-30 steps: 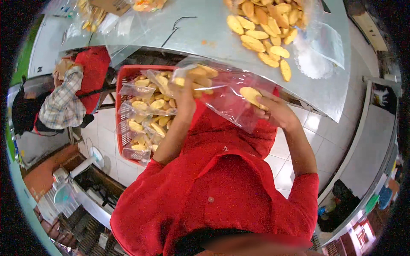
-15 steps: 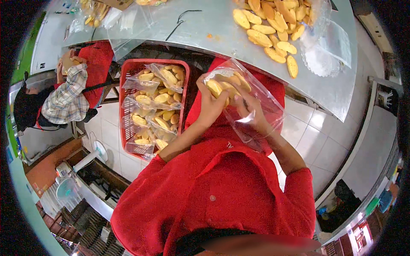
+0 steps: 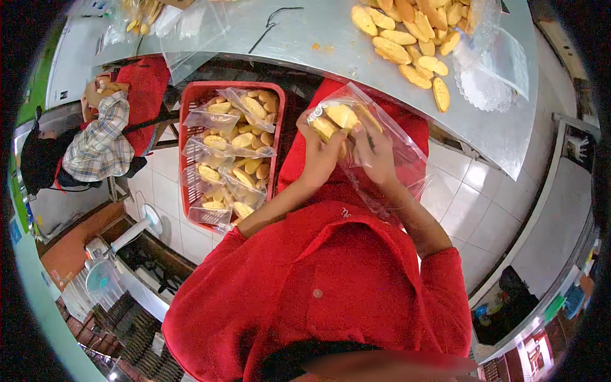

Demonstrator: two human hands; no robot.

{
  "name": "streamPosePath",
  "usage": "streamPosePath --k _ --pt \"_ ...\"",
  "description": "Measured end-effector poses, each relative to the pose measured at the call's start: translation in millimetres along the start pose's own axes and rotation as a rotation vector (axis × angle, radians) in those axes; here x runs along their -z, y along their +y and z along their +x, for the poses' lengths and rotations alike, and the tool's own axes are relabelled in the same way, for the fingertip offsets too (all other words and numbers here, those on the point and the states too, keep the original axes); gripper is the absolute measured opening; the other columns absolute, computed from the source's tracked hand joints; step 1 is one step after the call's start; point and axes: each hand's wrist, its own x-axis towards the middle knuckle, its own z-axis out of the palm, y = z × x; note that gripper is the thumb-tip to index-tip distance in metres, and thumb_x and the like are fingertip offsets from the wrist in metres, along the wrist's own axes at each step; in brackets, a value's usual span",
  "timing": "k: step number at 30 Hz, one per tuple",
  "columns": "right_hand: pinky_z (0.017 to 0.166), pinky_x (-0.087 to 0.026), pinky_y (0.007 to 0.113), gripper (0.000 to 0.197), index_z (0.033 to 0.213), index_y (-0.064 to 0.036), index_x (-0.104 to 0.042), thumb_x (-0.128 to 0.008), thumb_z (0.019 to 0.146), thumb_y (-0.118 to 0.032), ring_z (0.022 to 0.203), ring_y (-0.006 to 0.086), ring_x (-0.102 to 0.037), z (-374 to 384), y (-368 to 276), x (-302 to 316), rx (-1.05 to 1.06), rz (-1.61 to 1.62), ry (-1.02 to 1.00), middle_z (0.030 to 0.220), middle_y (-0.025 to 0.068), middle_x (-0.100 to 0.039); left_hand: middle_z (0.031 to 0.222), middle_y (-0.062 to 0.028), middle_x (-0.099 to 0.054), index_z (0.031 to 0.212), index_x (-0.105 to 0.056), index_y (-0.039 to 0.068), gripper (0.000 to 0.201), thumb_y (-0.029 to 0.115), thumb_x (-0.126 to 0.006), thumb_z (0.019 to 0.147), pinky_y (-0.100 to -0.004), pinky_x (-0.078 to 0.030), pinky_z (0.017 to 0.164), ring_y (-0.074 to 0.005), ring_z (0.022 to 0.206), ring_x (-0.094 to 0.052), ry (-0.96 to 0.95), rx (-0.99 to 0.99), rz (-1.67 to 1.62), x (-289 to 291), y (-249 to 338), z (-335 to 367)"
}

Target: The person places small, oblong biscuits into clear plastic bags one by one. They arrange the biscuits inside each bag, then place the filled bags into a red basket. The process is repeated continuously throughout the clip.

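While left hand (image 3: 319, 158) grips clear bag (image 3: 408, 153) and right hand (image 3: 377, 156) grasps bagged slices (image 3: 342, 116), best nudge them lightly, likely brittle

Grey table (image 3: 331, 32): yellow slices (image 3: 391, 51), clear bags (image 3: 507, 63), black cord (image 3: 270, 25).

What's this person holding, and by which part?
A clear plastic bag with yellowish slices inside, held from both sides around its filled end.

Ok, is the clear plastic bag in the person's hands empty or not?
Not empty: yellow oval bread-like slices show through the clear plastic bag, between the left fingers and right fingers.
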Motion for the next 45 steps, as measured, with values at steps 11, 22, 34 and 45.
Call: streamPosePath --k 11,22,34,45 --pt "0.063 -0.053 0.03 0.04 0.131 -0.0063 -0.054 -0.051 0.097 -0.028 0.065 0.0166 -0.064 8 5 5 0.03 -0.168 -0.05 0.103 0.0186 -0.066 0.122 -0.0116 -0.042 0.132 -0.02 0.003 0.062 0.012 -0.062 0.087 -0.0307 -0.043 0.093 -0.0199 0.111 -0.048 -0.014 0.029 0.04 4 -10 -1" --pt "0.062 -0.043 0.024 0.048 0.133 -0.0031 -0.049 -0.038 0.103 -0.038 0.07 0.0091 -0.053 10 14 15 -0.151 -0.006 -0.326 0.083 0.0036 -0.057 0.117 -0.0123 -0.047 0.126 -0.026 -0.001 0.05 0.014 -0.06 0.092 -0.0283 -0.045 0.089 -0.0163 0.105 -0.05 -0.029 0.186 -0.022 13 -4 -1" --pt "0.074 -0.047 0.026 0.052 0.144 -0.0058 -0.035 -0.035 0.103 -0.039 0.086 0.0133 -0.055 8 5 13 -0.047 -0.103 -0.583 0.102 0.0055 -0.057 0.12 -0.0157 -0.049 0.13 -0.037 -0.004 0.049 0.015 -0.06 0.092 -0.0312 -0.044 0.092 -0.018 0.108 -0.051 -0.157 0.092 0.119 37 2 16" --pt "0.092 -0.043 0.031 0.057 0.148 -0.0102 -0.03 -0.034 0.102 -0.044 0.104 0.0184 -0.052 9 -1 7 0.135 -0.271 -0.629 0.119 0.011 -0.055 0.12 -0.0119 -0.055 0.136 -0.035 -0.001 0.061 0.019 -0.064 0.086 -0.032 -0.046 0.09 -0.0209 0.109 -0.053 0.061 0.152 0.207 48 15 31"
